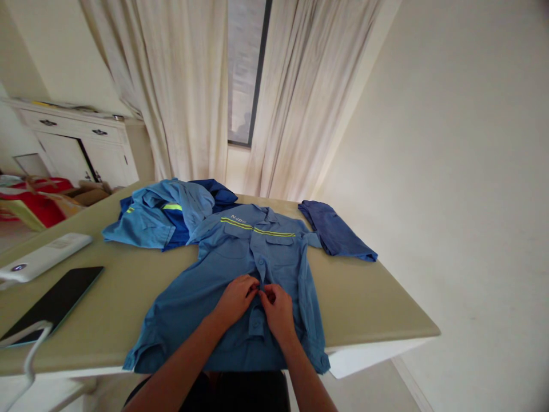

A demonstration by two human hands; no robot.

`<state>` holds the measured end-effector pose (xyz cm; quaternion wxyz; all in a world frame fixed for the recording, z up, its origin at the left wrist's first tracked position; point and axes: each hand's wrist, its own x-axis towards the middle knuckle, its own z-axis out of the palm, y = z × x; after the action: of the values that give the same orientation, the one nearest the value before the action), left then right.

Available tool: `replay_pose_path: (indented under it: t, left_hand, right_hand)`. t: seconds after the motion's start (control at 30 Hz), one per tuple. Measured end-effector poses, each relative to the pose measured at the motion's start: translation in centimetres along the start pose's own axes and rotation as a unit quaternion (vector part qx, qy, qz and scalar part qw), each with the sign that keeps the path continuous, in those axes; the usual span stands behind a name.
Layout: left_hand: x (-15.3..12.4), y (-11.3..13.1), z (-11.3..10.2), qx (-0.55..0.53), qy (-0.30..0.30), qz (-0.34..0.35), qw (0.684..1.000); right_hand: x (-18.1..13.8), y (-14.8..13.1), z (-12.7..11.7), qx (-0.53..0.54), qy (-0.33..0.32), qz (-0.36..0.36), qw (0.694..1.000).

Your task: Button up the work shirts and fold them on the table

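A blue work shirt (231,257) with yellow stripes across the chest lies front up on the table, its collar pointing away from me and its hem at the near edge. My left hand (238,296) and my right hand (277,308) meet at the shirt's front placket, below the chest pockets. Both sets of fingers are pinched on the placket edges, nearly touching each other. Whatever button sits between the fingertips is hidden. Above my hands the placket shows a button, and another shows on the flap below them.
A heap of blue clothes (158,212) lies at the back left of the table (369,309). Folded dark blue trousers (337,232) lie at the right. A black phone (54,303), a white power bank (47,256) and a white cable (32,355) are on the left.
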<state>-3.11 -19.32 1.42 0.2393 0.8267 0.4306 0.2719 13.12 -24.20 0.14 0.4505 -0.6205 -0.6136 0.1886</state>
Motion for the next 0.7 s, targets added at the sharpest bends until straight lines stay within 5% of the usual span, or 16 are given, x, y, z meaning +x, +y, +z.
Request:
replay_pose_path:
  t: [0.7]
  left_hand:
    - [-0.60,0.69,-0.39,0.000,0.015,0.004,1.000]
  right_hand:
    - [-0.30,-0.98,-0.76,-0.008,-0.012,-0.034,0.999]
